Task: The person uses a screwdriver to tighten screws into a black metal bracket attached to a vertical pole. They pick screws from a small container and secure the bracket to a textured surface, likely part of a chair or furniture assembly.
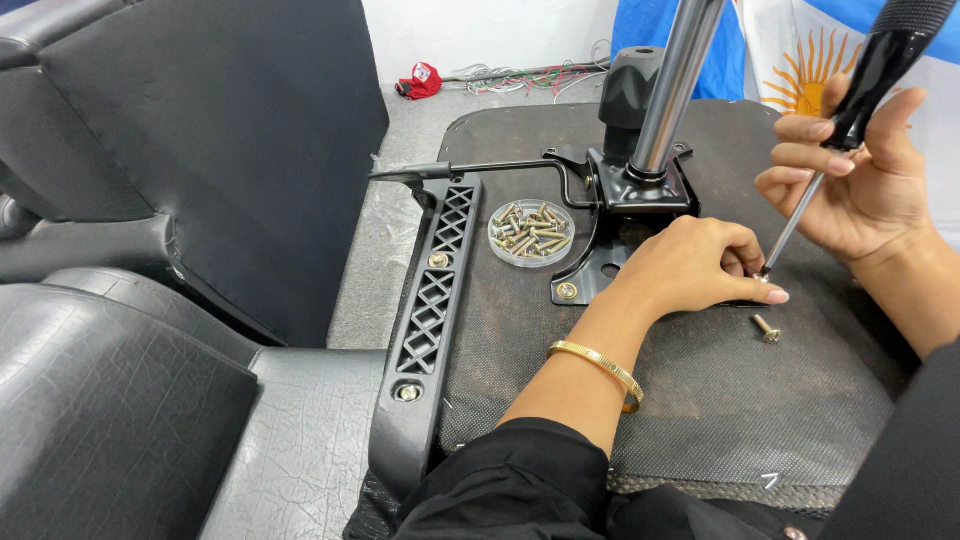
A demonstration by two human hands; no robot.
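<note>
I've got my right hand (860,180) closed round the screwdriver (850,120), tip at the mounting plate (600,260) mid seat underside (700,400), left hand (690,265) curled steadying a screw there, w/ one plate screw in, spare screw (766,327) loose beside, more in dish (531,233).

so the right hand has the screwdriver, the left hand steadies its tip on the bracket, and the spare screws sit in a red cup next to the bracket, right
Not quite. In the head view the spare screws lie in a shallow clear round dish, not a red cup. The rest holds: the right hand has the screwdriver, and the left hand steadies its tip on the bracket.
</note>
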